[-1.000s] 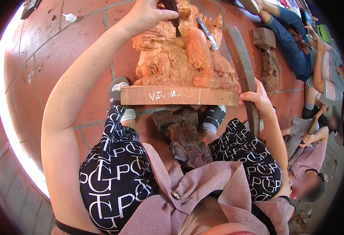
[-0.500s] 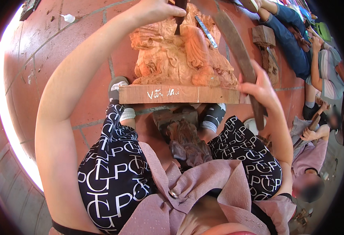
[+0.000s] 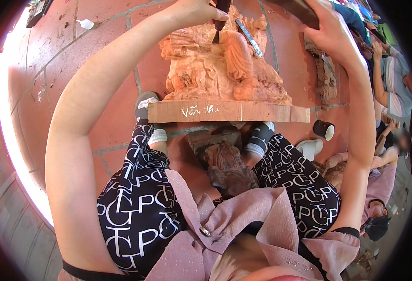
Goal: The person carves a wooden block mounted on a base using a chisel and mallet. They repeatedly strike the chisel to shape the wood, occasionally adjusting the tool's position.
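Note:
A reddish wood carving (image 3: 201, 70) of draped, swirling forms stands on a flat wooden base (image 3: 243, 112) with white handwriting. My left hand (image 3: 192, 13) grips a chisel (image 3: 222, 16) from the left, held nearly upright with its tip against the upper part of the carving. To the upper right, my right hand (image 3: 330, 30) is closed around a long wooden bar (image 3: 296, 10), raised apart from the chisel; the bar's far end runs out of the picture. A narrow, shiny flat-bladed tool (image 3: 249, 38) lies on the carving, right of the chisel.
Between my feet sits a darker carved block (image 3: 227, 164). At right are a black cup (image 3: 323, 130), a pale slipper (image 3: 310, 148) and another rough carving (image 3: 326, 79). A white squeeze bottle (image 3: 86, 24) lies upper left. Other people (image 3: 396, 84) sit along the right side.
My right hand has swung the wooden bar up and away to the upper right, uncovering the black cup. My left hand still holds the chisel at about the same spot on the carving.

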